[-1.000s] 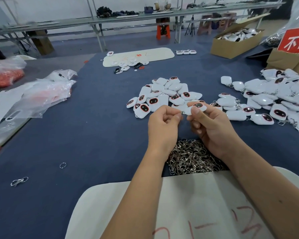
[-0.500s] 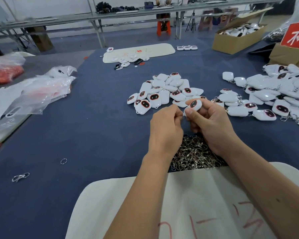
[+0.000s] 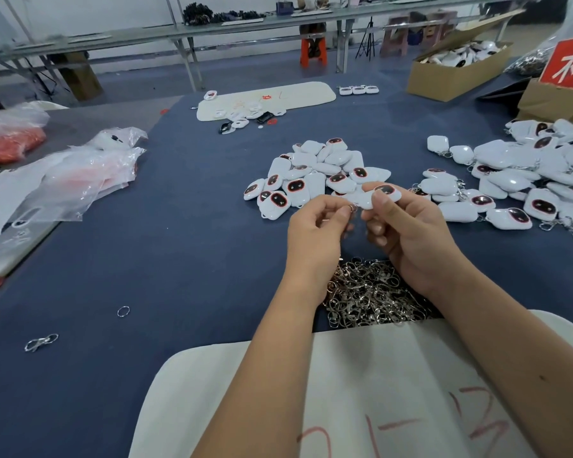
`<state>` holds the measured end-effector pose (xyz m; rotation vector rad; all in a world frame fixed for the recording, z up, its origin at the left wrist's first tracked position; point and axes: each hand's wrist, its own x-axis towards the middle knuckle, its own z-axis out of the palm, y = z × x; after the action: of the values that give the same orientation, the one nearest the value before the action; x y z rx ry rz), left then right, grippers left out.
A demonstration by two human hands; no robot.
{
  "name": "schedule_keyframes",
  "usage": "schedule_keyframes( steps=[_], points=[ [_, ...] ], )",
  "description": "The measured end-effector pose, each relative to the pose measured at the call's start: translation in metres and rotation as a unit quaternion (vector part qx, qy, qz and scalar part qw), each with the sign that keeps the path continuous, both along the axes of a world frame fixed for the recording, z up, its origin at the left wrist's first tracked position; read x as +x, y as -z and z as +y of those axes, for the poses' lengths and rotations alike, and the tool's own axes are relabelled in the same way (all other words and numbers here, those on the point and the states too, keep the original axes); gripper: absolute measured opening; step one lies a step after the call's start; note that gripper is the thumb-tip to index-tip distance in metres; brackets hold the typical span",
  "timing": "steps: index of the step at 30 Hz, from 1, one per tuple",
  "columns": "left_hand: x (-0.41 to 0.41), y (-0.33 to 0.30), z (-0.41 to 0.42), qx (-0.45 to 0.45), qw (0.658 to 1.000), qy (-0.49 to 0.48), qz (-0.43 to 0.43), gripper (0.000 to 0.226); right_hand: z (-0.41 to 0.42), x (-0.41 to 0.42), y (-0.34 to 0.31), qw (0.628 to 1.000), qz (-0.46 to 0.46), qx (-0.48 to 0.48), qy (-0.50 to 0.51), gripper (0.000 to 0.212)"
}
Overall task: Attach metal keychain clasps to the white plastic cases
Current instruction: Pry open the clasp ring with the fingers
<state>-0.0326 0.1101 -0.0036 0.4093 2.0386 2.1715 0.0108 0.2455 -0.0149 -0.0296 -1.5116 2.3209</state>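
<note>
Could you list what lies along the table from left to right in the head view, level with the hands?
Clear plastic bags → unfinished case pile → left hand pinching a ring → right hand holding a white case → clasped case pile.

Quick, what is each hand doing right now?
Left hand: pinching a small metal ring.
Right hand: gripping a white case.

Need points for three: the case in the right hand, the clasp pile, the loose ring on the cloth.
white case [image 3: 385, 191], head view: its dark oval window, above the right thumb.
clasp pile [image 3: 371, 295], head view: middle of the heap, between the forearms.
loose ring [image 3: 123, 311], head view: its wire rim, left on the blue cloth.
</note>
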Motion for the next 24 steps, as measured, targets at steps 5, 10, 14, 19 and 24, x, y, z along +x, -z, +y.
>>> schedule_keyframes(
  steps=[5,10,14,19,24],
  points=[
    [0.0,0.003,-0.001,-0.059,0.996,-0.012,0.069,0.018,-0.001,0.003,-0.002,1.0,-0.007,0.005,0.004,0.03],
    [0.003,0.006,-0.002,-0.145,0.971,-0.034,0.185,0.019,-0.003,0.005,-0.003,0.998,-0.011,0.051,0.042,0.021],
    [0.004,0.007,-0.002,-0.197,0.947,-0.038,0.253,0.017,-0.004,0.006,-0.002,0.992,-0.024,0.106,0.066,0.006],
    [0.008,0.008,-0.003,-0.263,0.914,-0.039,0.307,0.019,-0.006,0.007,-0.001,0.977,-0.024,0.194,0.085,0.009],
    [0.005,0.009,-0.002,-0.215,0.947,-0.044,0.235,0.016,-0.008,0.004,-0.002,0.981,-0.045,0.165,0.094,0.005]
  ],
)
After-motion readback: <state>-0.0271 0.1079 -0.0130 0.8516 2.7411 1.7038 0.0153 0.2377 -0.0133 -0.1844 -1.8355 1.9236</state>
